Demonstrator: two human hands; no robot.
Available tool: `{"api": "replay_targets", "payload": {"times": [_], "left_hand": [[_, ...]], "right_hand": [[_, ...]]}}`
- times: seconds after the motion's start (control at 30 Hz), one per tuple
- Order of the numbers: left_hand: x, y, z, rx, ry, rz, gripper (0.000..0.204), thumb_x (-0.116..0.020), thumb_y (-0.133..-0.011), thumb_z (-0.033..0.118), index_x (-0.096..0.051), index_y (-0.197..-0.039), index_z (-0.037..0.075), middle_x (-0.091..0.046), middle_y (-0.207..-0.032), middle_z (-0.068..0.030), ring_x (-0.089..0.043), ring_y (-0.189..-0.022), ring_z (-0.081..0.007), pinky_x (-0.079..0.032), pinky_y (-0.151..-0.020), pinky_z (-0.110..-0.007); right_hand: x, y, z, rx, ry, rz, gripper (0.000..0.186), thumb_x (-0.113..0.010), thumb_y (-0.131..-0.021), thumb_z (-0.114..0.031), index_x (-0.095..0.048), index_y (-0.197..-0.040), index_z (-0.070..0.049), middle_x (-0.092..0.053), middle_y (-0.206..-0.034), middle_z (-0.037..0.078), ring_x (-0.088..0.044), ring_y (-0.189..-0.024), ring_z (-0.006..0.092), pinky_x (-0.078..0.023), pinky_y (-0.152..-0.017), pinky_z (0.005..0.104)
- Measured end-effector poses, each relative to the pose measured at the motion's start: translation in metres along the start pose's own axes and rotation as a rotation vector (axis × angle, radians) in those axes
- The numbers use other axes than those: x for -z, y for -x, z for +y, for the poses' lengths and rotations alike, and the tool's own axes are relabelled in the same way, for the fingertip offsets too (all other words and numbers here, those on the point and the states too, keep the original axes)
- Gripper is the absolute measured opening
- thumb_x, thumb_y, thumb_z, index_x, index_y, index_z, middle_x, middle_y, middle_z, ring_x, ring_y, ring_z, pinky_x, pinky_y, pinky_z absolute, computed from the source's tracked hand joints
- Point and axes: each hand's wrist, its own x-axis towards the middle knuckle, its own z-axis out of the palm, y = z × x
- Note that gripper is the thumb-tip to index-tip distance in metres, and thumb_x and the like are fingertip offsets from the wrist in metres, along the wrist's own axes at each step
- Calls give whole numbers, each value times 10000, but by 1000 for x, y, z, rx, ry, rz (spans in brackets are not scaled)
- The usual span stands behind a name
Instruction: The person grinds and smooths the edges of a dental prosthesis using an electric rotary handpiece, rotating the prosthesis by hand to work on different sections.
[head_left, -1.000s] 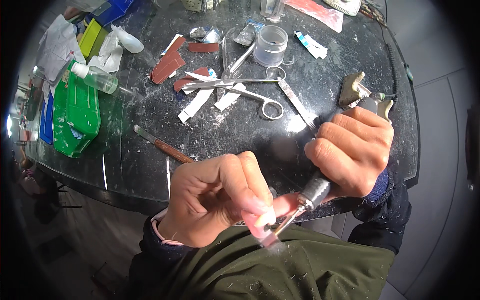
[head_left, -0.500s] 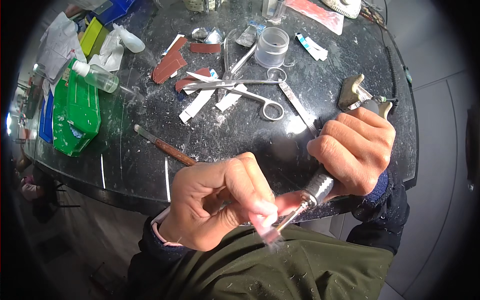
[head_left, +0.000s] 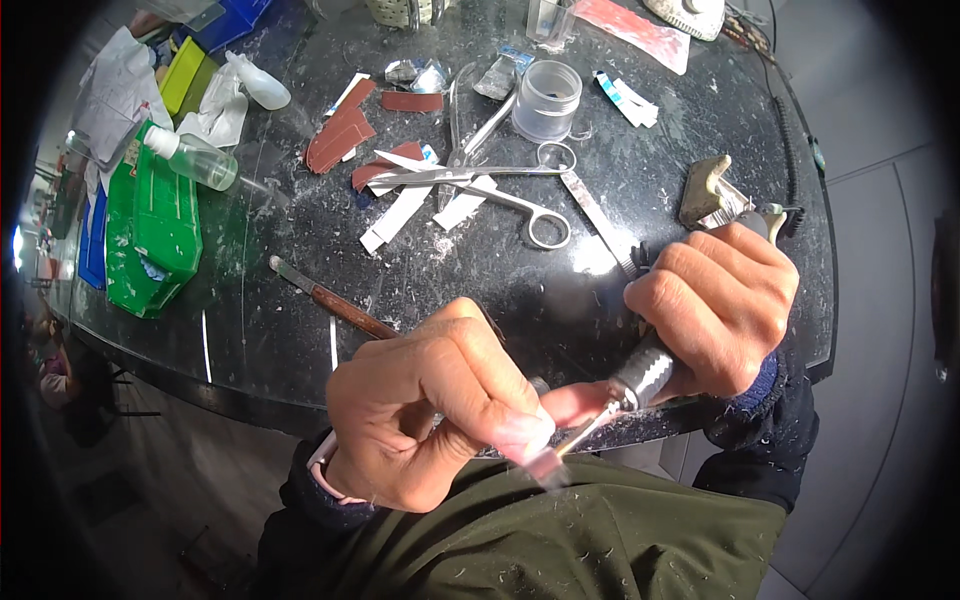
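My right hand point(head_left: 720, 310) is wrapped round a dark rotary handpiece point(head_left: 642, 372) with a ridged metal collar, pointing down and left. From its nose a thin metal shaft runs to a blurred reddish-brown strip tip point(head_left: 548, 468), apparently spinning. Pinched between thumb and fingers of my left hand point(head_left: 430, 400) is a small pink piece point(head_left: 528, 442), mostly hidden, held against or very close to that tip. My right thumb reaches across to the left fingertips. Both hands are over the table's front edge, above my green-clad lap.
Beyond my hands lie scissors point(head_left: 480, 180), brown sandpaper strips point(head_left: 340, 138), a clear jar point(head_left: 547, 100) and a slim metal tool point(head_left: 598, 222). A wooden-handled knife point(head_left: 340, 308) lies beside my left hand. Green box point(head_left: 155, 225) and clear bottle point(head_left: 200, 160) stand left; a cream handpiece rest point(head_left: 705, 190), right.
My left hand has shifted slightly left and tilted, covering more of the pink piece. My right hand with the handpiece has moved slightly right and down. The tip stays blurred.
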Motion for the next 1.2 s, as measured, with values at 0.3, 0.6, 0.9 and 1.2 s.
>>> {"api": "replay_targets", "payload": {"times": [0.3,0.6,0.9,1.2], "left_hand": [[0,0,0,-38,-58,17,278,-633,-790,-139,-578,-778,133,-636,-755,-11,-493,-668,-90,-536,-632,-219],[5,2,-1,-52,-101,-20,237,-658,-788,-102,-576,-780,121,-636,-768,-27,-506,-667,-103,-533,-644,-214],[-1,2,1,-55,-96,95,113,-708,-824,-21,-664,-810,83,-688,-743,-42,-620,-635,-115,-407,-618,-254],[-1,2,4,-42,-142,83,88,-689,-839,-9,-667,-830,76,-697,-747,-39,-630,-635,-120,-405,-625,-266]], "right_hand": [[1,0,1,0,-14,-44,366,-632,-492,-367,-545,-673,-61,-438,-580,14,-466,-468,163,-291,-460,310],[0,-4,-1,-16,23,12,423,-711,-543,-438,-517,-617,-69,-399,-528,5,-415,-421,155,-253,-430,301],[6,-1,0,6,55,-52,486,-774,-574,-483,-518,-621,-72,-413,-532,-4,-418,-428,130,-268,-433,281],[10,3,1,65,164,-109,449,-820,-521,-374,-535,-677,-63,-475,-569,13,-487,-464,160,-330,-461,290]]}}
